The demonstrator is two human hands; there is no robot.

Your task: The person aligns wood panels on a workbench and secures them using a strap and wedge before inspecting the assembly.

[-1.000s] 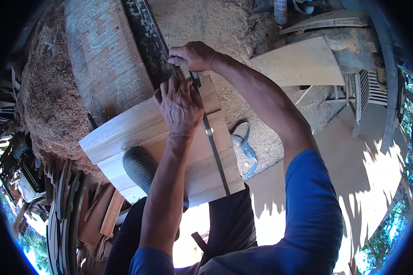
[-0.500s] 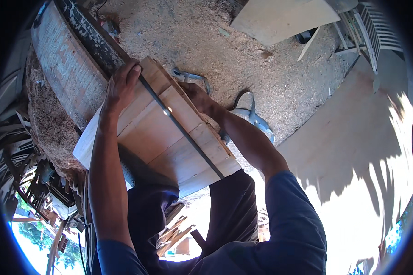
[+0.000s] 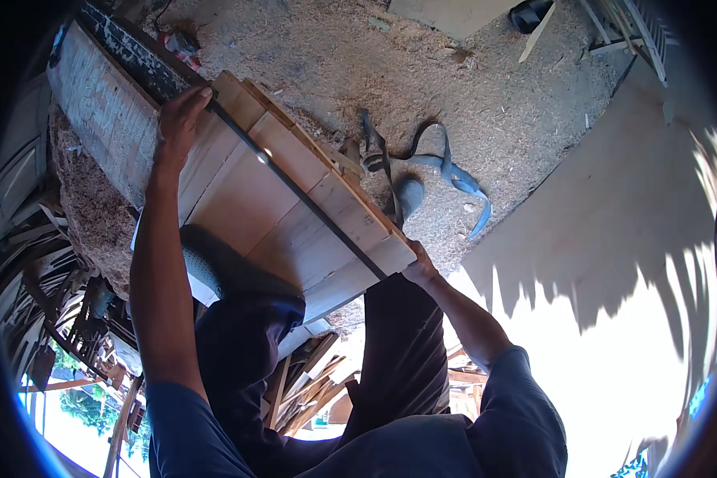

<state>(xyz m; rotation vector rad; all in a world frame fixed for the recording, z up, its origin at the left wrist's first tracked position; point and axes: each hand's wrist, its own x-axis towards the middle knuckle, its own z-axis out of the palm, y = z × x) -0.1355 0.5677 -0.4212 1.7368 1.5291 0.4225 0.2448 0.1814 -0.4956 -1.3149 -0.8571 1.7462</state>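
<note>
A wooden panel (image 3: 235, 187) of several pale boards side by side lies tilted across my knees. Along it runs a narrow dark bar (image 3: 303, 197), from the far left end to the near right corner. My left hand (image 3: 182, 121) is closed on the panel's far left end, beside the tip of the bar. At the opposite corner my right hand (image 3: 422, 267) grips the panel's edge, its fingers partly hidden. More layers of wood show along the right edge. The panel's underside is out of sight.
A worn timber beam (image 3: 107, 103) stands at the left. A blue strap (image 3: 458, 179) lies on the sawdust-covered ground (image 3: 311, 48) beyond the panel. To the right is a large flat sheet (image 3: 566, 191). Scrap wood (image 3: 315, 374) lies below, and a black container (image 3: 527, 16) at the top right.
My right hand has moved from the panel's far right side to its near right corner. The panel's far end and my left hand have shifted left and slightly away.
</note>
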